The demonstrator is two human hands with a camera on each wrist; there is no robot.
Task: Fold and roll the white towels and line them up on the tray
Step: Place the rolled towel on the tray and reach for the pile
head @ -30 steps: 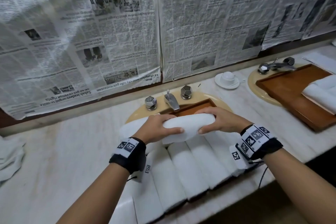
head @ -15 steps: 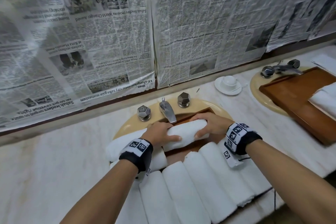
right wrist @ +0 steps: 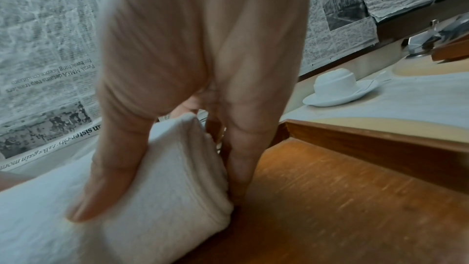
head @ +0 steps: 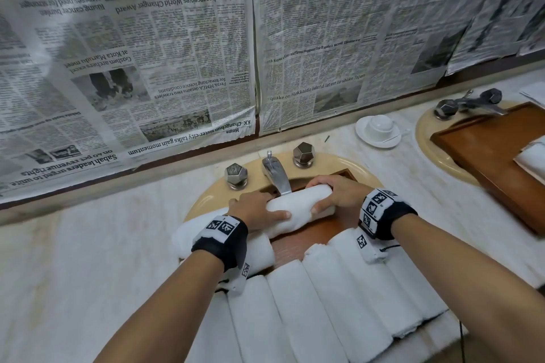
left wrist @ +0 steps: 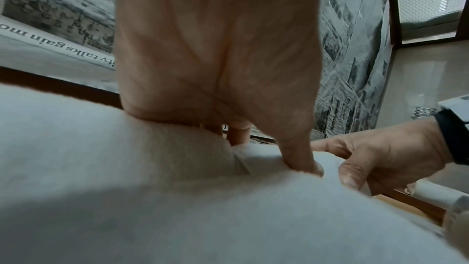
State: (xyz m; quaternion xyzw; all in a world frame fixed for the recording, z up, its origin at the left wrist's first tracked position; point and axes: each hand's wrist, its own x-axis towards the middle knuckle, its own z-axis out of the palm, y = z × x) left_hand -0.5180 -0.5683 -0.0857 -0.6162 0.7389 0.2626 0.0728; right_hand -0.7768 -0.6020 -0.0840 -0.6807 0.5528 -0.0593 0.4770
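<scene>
Both hands, left hand [head: 256, 209] and right hand [head: 334, 194], have fingers wrapped round one rolled towel [head: 298, 209]; it lies on the brown tray [head: 298, 242].

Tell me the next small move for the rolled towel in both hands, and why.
Probably settle the rolled towel flat onto the bare wood of the tray and let go. The left hand and right hand grip its two ends, its right end is nearly down on the wood, and the spot behind the row of rolled towels is free.
</scene>
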